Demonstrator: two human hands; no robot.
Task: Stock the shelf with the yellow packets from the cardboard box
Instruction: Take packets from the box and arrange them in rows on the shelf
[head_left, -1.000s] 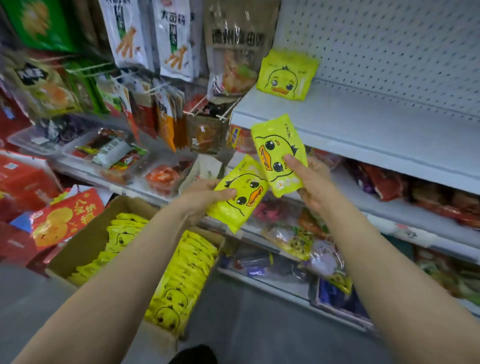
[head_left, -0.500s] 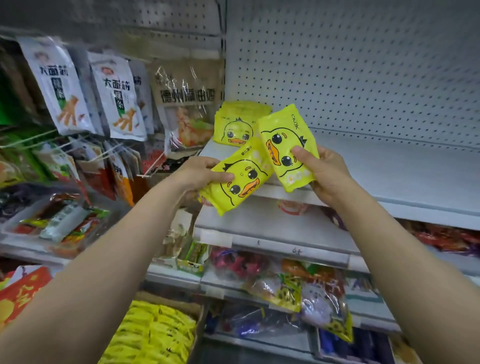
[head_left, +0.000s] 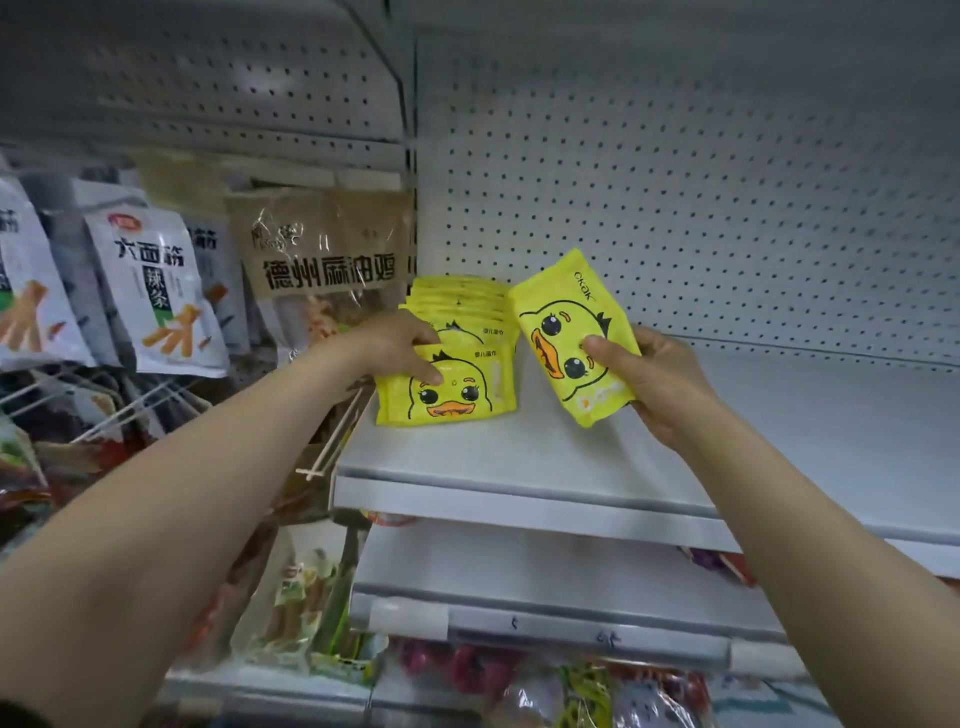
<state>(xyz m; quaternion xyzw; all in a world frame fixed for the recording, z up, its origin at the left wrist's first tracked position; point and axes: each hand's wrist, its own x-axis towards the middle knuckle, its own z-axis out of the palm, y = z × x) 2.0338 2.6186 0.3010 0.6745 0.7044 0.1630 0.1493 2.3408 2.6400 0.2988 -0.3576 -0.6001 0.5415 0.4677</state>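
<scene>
A row of yellow duck packets (head_left: 457, 306) stands at the left end of the white shelf (head_left: 519, 457), leaning back. My left hand (head_left: 395, 345) grips the front packet (head_left: 452, 389) of that row by its top left edge, thumb on its face. My right hand (head_left: 649, 379) holds a second yellow packet (head_left: 566, 332) tilted in the air just right of the row, thumb pressed on the duck's face. The cardboard box is out of view.
A white pegboard (head_left: 675, 182) backs the shelf, which stretches bare to the right. Hanging snack bags (head_left: 150, 291) and a brown bag (head_left: 327, 260) crowd the left bay. Lower shelves (head_left: 545, 623) hold colourful packets.
The view has risen from the box to the shelf. My left hand brought its packet onto the shelf in front of the row; my right hand carried its packet up beside it.
</scene>
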